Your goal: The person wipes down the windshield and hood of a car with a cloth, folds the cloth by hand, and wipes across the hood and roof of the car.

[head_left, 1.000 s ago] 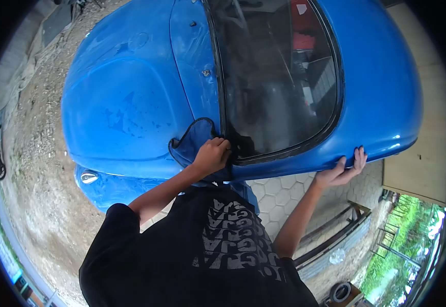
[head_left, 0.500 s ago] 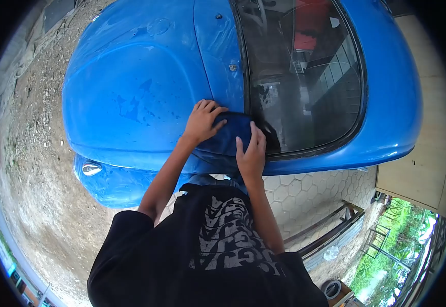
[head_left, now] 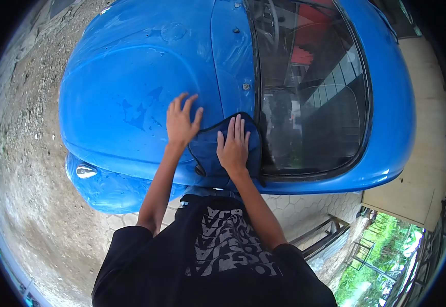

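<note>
Hands flat: our left hand (head_left: pixel 181 122) spreads fingers on the bonnet (head_left: pixel 125 77); our right hand (head_left: pixel 233 146) presses joined fingers on the cloth (head_left: pixel 210 148), spread beside the windscreen (head_left: pixel 310 87), long axis toward us.

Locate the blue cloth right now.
Head view, centre: the blue cloth lies flat on the blue car body beside the window edge, pressed under the right hand. The left hand rests on the paint just left of it.
</note>
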A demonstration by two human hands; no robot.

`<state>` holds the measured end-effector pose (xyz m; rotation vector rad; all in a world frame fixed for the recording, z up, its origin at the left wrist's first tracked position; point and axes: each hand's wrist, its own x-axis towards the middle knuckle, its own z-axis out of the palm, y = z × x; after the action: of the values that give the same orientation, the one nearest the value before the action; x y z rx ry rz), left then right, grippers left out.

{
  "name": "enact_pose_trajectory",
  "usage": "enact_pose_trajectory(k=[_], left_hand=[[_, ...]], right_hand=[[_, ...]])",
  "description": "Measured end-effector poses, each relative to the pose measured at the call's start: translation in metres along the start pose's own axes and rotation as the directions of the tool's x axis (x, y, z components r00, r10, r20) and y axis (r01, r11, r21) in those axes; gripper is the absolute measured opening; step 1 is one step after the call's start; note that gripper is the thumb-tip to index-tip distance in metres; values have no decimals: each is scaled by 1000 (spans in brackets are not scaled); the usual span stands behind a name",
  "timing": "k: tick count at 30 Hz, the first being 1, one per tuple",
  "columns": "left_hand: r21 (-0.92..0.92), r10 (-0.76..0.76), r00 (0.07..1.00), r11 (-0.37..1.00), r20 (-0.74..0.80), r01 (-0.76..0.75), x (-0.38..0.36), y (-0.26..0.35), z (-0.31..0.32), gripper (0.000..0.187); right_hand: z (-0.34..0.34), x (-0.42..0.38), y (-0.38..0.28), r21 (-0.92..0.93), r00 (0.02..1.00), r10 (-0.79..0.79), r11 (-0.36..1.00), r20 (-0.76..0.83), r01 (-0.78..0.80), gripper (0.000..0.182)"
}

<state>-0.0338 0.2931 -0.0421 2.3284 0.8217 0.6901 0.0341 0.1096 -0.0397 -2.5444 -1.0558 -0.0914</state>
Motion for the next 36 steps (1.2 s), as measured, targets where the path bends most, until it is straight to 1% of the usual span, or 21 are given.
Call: enact_pose_trajectory(k=[1, 2, 4, 6, 7, 11, 14, 17, 19, 20, 21, 24, 26, 28, 29, 30, 32, 33, 34, 35, 36], left_hand=[[40, 8, 998, 999, -54, -6, 8, -11, 2, 44], [98, 3, 998, 995, -61, 3, 13, -23, 8, 45], [215, -14, 997, 976, -73, 30, 22, -44, 21, 48], [270, -48, 998, 961, -42, 57, 26, -42, 26, 48], [298, -64, 998, 952, -18, 66, 24, -38, 26, 49], [271, -91, 996, 959, 18, 83, 24, -40, 25, 47], [207, -57, 998, 977, -4, 57, 20, -44, 21, 44], [181, -69, 997, 981, -37, 75, 21, -45, 20, 42], [185, -101, 994, 977, -30, 104, 23, -44, 21, 42], [205, -115, 993, 971, -33, 119, 26, -39, 21, 41], [204, -121, 992, 971, -32, 125, 27, -38, 23, 41], [234, -122, 992, 965, -17, 123, 27, -39, 22, 43], [181, -134, 990, 974, -35, 138, 27, -43, 24, 44], [127, -149, 988, 980, -36, 152, 25, -45, 23, 47], [91, -149, 987, 984, -62, 154, 26, -45, 23, 48], [51, -154, 984, 986, -86, 159, 27, -44, 22, 49], [14, -156, 981, 987, -115, 158, 25, -42, 19, 52], [-78, -178, 973, 983, -148, 168, 24, -44, 18, 52], [-174, -207, 960, 969, -190, 174, 23, -47, 20, 52], [-270, -243, 942, 946, -230, 179, 21, -48, 20, 51], [-269, -243, 939, 947, -244, 176, 21, -49, 20, 52]], right_hand=[[2, -7, 2, -104, 1000, 16, 994, 22, -14, 60], [5, -9, 5, -205, 999, 32, 978, 34, -24, 63], [6, -16, 6, -240, 998, 45, 970, 41, -34, 65], [13, 2, 8, -304, 999, 39, 952, 38, -26, 68], [15, 22, 4, -271, 1000, -9, 962, 29, 17, 67], [36, 136, -15, -148, 981, -194, 971, -12, 190, 66], [53, 179, -18, -172, 977, -204, 966, -65, 190, 65], [33, 136, -16, -104, 989, -137, 986, -50, 131, 66], [24, 75, 1, -165, 991, -131, 978, -2, 129, 66], [18, 43, 5, -197, 994, -96, 975, 43, 103, 67], [9, 34, 2, -229, 994, -64, 970, 87, 83, 67], [20, 63, -8, -238, 995, -76, 967, 61, 88, 68], [35, 126, -23, -149, 990, -137, 979, 18, 138, 67], [58, 191, -34, -118, 981, -183, 978, -68, 174, 63], [72, 217, -38, -116, 972, -184, 979, -145, 168, 58], [78, 237, -41, -91, 961, -217, 975, -174, 204, 53], [74, 225, -33, -12, 960, -255, 967, -118, 255, 51], [70, 224, -32, 29, 955, -281, 958, -98, 285, 50], [55, 198, -32, 61, 954, -296, 952, -53, 299, 47], [44, 166, -28, 30, 953, -304, 952, -13, 304, 49], [37, 133, -24, 21, 960, -274, 962, 62, 273, 51]])
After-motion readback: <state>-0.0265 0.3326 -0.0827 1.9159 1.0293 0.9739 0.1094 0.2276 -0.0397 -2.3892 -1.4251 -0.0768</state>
